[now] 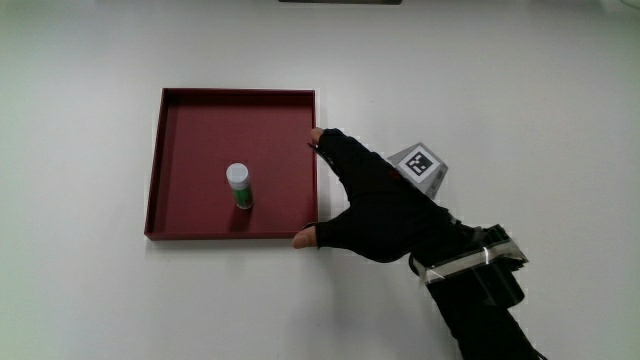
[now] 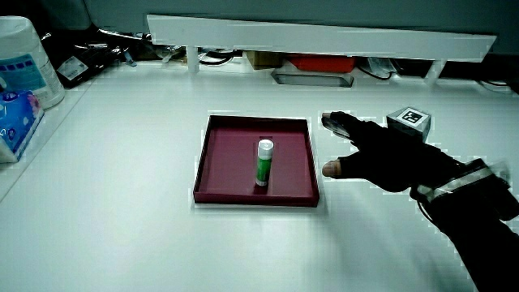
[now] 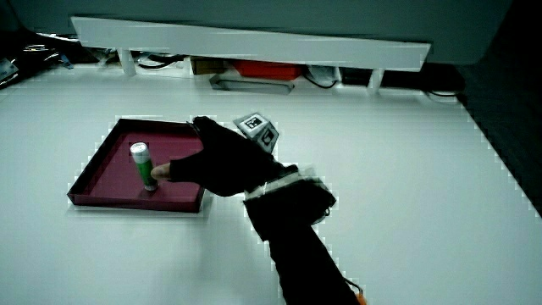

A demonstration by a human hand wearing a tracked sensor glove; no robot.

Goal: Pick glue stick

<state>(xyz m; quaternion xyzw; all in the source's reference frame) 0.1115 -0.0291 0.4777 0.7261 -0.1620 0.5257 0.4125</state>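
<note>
From above, the green glue stick with its white cap (image 1: 239,186) stands upright in the shallow dark-red square tray (image 1: 170,150) on the white worktop (image 1: 80,290). The black-gloved hand (image 1: 378,210) sits beside the tray, fingers spread, empty. Both side views agree (image 2: 264,161) (image 3: 141,164).
</note>
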